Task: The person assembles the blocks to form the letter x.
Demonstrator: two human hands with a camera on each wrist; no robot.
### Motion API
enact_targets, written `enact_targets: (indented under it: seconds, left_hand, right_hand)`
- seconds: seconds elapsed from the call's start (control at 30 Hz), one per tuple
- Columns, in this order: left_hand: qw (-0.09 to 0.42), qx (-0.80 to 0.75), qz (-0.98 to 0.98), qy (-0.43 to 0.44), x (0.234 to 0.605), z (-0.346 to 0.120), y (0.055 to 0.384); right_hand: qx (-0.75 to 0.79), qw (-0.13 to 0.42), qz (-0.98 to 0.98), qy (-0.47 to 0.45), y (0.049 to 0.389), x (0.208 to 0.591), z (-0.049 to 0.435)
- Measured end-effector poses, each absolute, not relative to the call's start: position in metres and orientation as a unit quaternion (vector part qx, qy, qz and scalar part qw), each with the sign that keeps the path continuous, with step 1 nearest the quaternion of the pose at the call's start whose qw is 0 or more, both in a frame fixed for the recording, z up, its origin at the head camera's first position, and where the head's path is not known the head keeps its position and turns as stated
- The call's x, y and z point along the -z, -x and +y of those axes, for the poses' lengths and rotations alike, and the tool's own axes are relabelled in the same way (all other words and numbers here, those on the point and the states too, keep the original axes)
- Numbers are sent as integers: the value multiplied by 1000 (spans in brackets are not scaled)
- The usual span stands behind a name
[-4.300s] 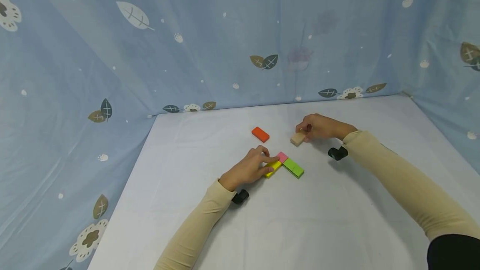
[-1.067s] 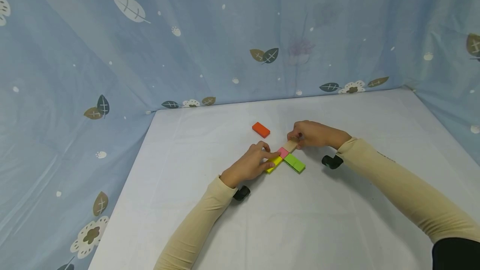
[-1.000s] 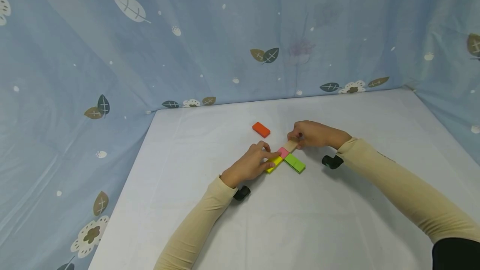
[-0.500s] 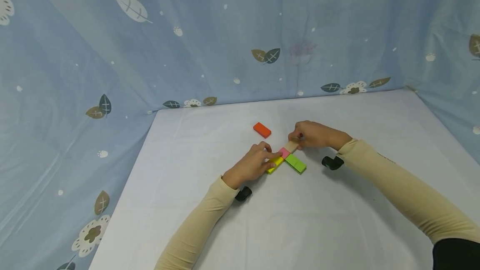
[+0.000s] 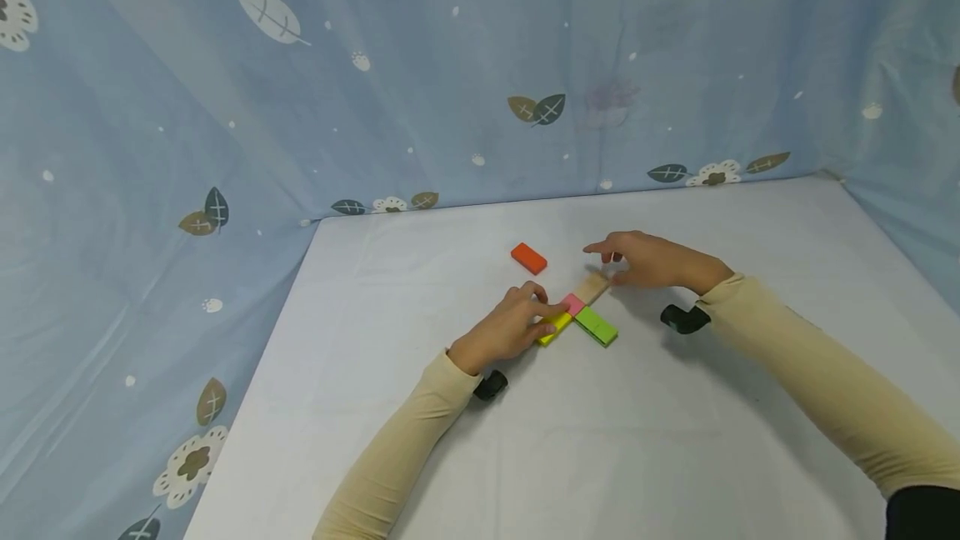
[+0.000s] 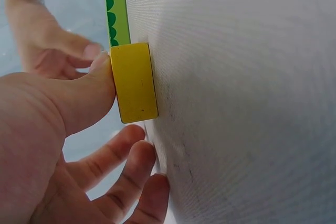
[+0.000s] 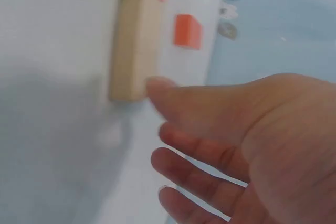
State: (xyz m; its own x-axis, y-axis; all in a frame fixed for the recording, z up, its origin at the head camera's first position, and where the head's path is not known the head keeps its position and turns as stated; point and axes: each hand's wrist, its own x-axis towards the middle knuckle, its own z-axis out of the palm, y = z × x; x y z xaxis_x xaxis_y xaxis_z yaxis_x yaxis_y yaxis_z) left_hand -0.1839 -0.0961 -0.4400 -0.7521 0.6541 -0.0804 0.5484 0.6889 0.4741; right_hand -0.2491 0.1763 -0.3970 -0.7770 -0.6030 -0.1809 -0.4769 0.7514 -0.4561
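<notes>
Flat on the table, a yellow block (image 5: 555, 329), a pink block (image 5: 573, 304), a green block (image 5: 597, 327) and a plain wooden block (image 5: 592, 287) lie joined around the pink one. My left hand (image 5: 504, 327) rests over the yellow and pink blocks, index finger reaching onto the pink. Its thumb touches the yellow block's (image 6: 134, 82) upper edge in the left wrist view. My right hand (image 5: 654, 262) hovers by the wooden block's outer end, fingers spread. In the right wrist view its thumb (image 7: 194, 103) is at or very near the wooden block (image 7: 136, 45); contact cannot be told.
An orange-red block (image 5: 528, 258) lies apart, behind the joined blocks. White cloth covers the table (image 5: 600, 432). A blue patterned curtain (image 5: 420, 90) hangs along the table's back and sides.
My right hand brought the wooden block left and nearer until it met the pink block, then let go and drew slightly up and right. My left hand stays on the yellow and pink blocks.
</notes>
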Motion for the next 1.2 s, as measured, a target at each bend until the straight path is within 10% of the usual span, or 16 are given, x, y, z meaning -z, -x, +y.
enact_targets:
  seconds: [0.53, 1.2]
  left_hand:
    - [133, -218, 912, -321, 441, -94, 183]
    - [129, -208, 912, -328, 440, -96, 184]
  right_hand:
    - [320, 29, 904, 282, 221, 403, 183]
    - [333, 102, 899, 266, 199, 440, 176]
